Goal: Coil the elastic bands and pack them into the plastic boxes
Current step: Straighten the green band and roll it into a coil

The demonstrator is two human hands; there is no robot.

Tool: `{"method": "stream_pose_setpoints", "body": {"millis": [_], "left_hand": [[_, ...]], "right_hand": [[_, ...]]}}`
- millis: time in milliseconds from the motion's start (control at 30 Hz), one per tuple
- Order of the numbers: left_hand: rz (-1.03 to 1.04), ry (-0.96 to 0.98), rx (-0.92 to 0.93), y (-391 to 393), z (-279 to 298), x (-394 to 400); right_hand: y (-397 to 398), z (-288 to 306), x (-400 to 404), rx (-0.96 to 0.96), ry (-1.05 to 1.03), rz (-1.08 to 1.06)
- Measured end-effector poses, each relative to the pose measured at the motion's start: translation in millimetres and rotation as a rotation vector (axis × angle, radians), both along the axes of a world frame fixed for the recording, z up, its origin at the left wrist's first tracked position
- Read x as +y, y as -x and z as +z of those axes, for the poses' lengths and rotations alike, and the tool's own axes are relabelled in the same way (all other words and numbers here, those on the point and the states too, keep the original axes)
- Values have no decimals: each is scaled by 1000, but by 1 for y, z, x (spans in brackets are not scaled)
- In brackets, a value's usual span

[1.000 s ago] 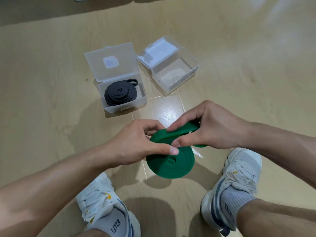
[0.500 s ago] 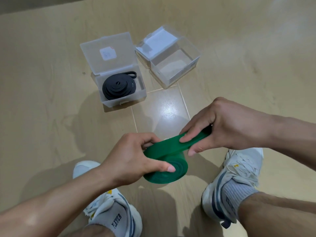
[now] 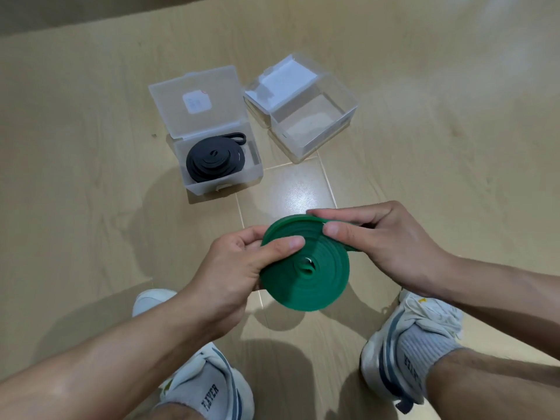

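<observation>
A green elastic band (image 3: 315, 280) is wound into a flat coil, held above the floor with its face turned up toward me. My left hand (image 3: 239, 268) grips the coil's left side, thumb across its top. My right hand (image 3: 385, 241) pinches the band's outer end at the coil's upper right edge. On the floor beyond, an open clear plastic box (image 3: 254, 174) holds a coiled black band (image 3: 215, 160). To its right stands a second open clear box (image 3: 345, 115) with nothing visible inside.
My two feet in white sneakers, the left shoe (image 3: 209, 383) and the right shoe (image 3: 409, 344), stand on the beige tiled floor (image 3: 91, 177) just below my hands. Both box lids lean back, hinged open.
The green coil has tipped from edge-on to face-up, and both hands have closed in around it. My right hand has moved left, laying the loose end against the coil.
</observation>
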State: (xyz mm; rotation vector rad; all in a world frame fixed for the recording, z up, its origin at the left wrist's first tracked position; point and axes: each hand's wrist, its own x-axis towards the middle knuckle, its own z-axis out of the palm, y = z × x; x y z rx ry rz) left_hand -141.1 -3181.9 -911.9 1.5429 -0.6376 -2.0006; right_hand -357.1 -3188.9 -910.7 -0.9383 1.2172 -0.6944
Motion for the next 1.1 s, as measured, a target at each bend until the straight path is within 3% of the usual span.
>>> {"method": "stream_pose_setpoints", "body": {"millis": [167, 500, 567, 667, 733, 900, 1100], "left_hand": [[71, -109, 58, -1, -7, -3], [25, -221, 132, -4, -16, 2], [66, -234, 147, -2, -18, 1], [137, -228, 125, 2, -17, -3], [186, -228, 98, 2, -16, -6], [263, -247, 64, 4, -14, -11], [317, -191, 39, 12, -6, -25]], "right_hand": [[-9, -1, -3, -55, -20, 9], [-13, -7, -2, -120, -121, -53], [-11, -10, -5, 20, -11, -1], [-7, -12, -10, 527, 389, 194], [-9, -6, -13, 697, 522, 390], [-24, 2, -18, 859, 356, 801], [-38, -7, -40, 909, 444, 782]]}}
